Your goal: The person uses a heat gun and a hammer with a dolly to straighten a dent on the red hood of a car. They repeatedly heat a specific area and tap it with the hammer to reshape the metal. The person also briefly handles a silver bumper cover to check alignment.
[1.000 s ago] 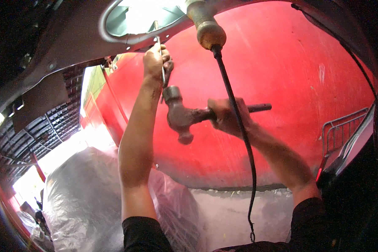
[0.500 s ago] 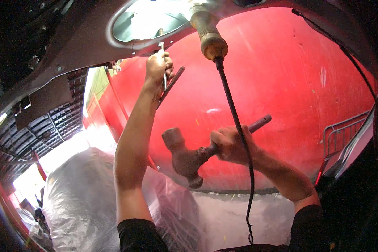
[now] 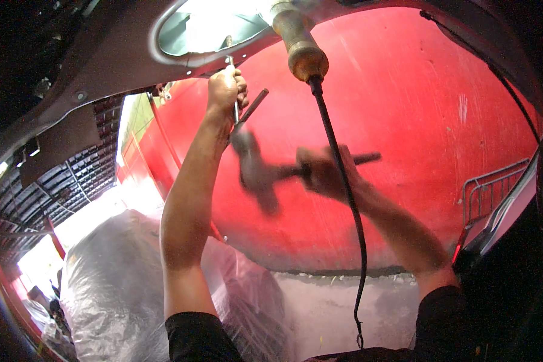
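Note:
Raised at upper centre, my left hand (image 3: 225, 93) is closed around a thin metal rod (image 3: 236, 113). The rod's upper tip reaches the oval opening (image 3: 176, 37) in a dark panel (image 3: 117, 57) overhead. Just below that hand, a dark bar (image 3: 256, 105) slants across the rod's lower end. My right hand (image 3: 323, 172), at centre right, grips the handle of a claw hammer (image 3: 258, 175), blurred by motion. The hammer's head is below the bar, apparently just short of it. The hanging lamp's black cord (image 3: 342, 175) passes in front of my right hand.
A lamp with a worn handle (image 3: 306, 51) hangs from the panel beside the opening. Behind stands a red wall (image 3: 404, 120), with a metal rail (image 3: 492, 184) at right. Clear plastic sheeting (image 3: 120, 283) covers something bulky at lower left.
My right hand has swung the hammer upward, its head now nearer the bar below my left hand. My left hand has barely moved and keeps hold of the rod.

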`<state>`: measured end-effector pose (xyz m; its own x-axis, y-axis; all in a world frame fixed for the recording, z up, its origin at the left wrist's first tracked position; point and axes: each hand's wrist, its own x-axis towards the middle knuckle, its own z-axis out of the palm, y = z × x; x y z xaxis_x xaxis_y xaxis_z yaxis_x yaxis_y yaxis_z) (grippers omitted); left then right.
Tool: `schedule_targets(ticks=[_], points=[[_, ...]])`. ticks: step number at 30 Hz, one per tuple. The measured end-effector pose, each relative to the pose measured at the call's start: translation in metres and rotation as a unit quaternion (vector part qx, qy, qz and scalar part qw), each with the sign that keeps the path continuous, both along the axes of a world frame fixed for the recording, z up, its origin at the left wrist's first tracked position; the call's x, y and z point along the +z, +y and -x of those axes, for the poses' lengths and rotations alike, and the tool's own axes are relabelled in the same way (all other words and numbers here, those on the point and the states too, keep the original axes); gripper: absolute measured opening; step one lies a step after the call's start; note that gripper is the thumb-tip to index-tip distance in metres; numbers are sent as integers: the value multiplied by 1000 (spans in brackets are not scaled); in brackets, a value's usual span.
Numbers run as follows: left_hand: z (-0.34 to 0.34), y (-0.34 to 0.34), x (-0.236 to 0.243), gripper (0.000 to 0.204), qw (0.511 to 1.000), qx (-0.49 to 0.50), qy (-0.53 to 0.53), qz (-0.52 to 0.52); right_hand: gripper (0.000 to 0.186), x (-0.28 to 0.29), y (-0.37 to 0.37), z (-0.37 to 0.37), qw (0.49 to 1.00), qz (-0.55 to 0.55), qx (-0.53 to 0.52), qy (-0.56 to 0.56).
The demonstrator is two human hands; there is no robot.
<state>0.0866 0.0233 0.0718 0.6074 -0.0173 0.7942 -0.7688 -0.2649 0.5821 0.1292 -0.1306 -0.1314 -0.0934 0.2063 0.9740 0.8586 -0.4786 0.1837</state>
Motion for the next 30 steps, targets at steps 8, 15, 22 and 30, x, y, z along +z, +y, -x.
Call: schedule_targets(ticks=[8, 15, 22, 30], points=[[-4, 19, 8, 22, 998, -39, 41, 22, 20, -42, 1, 18, 995, 36, 88, 30], [3, 22, 12, 18, 997, -30, 64, 1, 18, -49, 1, 50, 994, 75, 69, 39], [6, 12, 17, 15, 997, -16, 67, 21, 21, -37, 5, 76, 999, 33, 22, 32], [-8, 25, 31, 18, 996, -43, 75, 16, 28, -32, 3, 82, 998, 7, 54, 12]])
